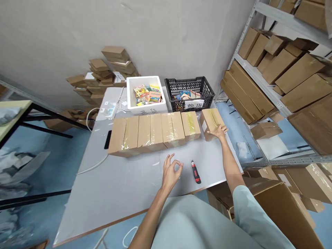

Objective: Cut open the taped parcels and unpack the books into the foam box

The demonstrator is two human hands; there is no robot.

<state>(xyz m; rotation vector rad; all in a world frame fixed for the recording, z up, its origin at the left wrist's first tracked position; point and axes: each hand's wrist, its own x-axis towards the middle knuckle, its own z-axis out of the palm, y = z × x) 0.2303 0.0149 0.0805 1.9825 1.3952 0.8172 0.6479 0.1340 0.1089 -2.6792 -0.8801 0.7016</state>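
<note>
Left hand [171,173] holds nothing, thumb and forefinger curved into a ring, other fingers loose, over the table [109,197]; wide room leftward and down to the near edge. One cutter [196,172] lies to its right, near that edge. Right hand [219,132] is spread wide, touching one taped box [210,117] near the table's right edge. Narrow gap, then four boxes [156,129] in a row. Behind: one white bin [145,110], one black crate [178,105].
</note>
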